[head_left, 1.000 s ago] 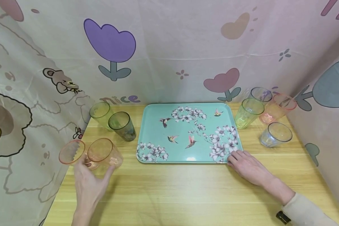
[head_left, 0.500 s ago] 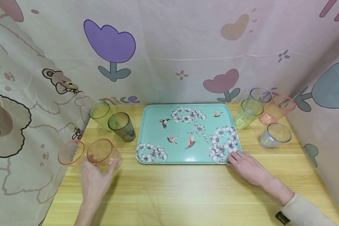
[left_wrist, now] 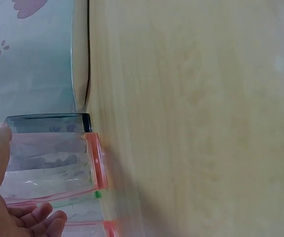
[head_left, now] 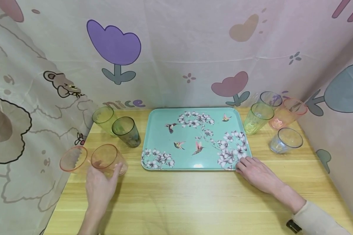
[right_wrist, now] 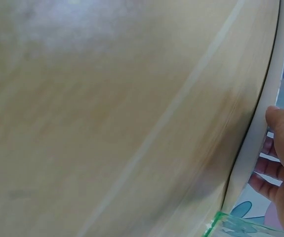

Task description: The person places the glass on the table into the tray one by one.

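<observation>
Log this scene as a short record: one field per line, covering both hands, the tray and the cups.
left hand: grips the orange cup at the table's near left
right hand: rests on the table, fingertips at the tray's near right corner
tray: teal, flowers and birds printed, nothing on it
left cups: a second orange cup, light green cup, dark green cup
right cups: four, standing on the wooden table

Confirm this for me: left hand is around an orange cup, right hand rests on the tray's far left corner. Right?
Not quite. The right hand rests on the tray's near right corner, as the head view shows. The left hand does hold the orange cup.
</observation>
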Action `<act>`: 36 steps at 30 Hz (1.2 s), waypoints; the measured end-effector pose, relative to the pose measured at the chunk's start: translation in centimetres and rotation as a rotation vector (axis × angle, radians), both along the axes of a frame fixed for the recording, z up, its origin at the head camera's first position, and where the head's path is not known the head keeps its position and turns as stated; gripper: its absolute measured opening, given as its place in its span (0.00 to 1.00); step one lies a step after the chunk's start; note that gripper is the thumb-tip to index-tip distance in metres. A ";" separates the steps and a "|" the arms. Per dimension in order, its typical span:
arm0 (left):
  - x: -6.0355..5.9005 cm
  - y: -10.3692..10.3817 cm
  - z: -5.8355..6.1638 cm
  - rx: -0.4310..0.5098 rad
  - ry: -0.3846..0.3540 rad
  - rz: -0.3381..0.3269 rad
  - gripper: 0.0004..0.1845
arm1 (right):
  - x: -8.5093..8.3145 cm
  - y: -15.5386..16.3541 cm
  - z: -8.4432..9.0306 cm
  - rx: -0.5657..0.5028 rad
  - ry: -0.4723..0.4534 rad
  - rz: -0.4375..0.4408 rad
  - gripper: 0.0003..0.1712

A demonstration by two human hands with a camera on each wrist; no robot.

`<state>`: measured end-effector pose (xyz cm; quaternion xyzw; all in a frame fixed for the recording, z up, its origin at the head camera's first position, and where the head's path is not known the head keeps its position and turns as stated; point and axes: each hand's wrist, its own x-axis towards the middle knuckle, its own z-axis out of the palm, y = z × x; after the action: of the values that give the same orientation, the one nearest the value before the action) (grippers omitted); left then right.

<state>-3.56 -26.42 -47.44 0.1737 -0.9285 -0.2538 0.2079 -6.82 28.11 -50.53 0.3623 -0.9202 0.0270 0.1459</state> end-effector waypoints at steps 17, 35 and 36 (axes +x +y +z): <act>-0.6 0.3 -0.2 -0.275 0.144 -0.146 0.44 | 0.0 0.1 -0.1 0.012 0.005 -0.011 0.08; -0.9 2.0 1.2 -0.299 0.115 -0.237 0.41 | 0.0 -0.1 0.0 0.019 0.003 -0.005 0.09; -1.0 2.2 1.4 -0.298 0.114 -0.247 0.41 | 0.0 -0.1 0.0 0.016 0.003 -0.006 0.09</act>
<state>-4.60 -24.21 -46.08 0.0112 -0.9568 -0.1465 0.2508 -6.77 28.05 -50.54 0.3607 -0.9212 0.0187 0.1446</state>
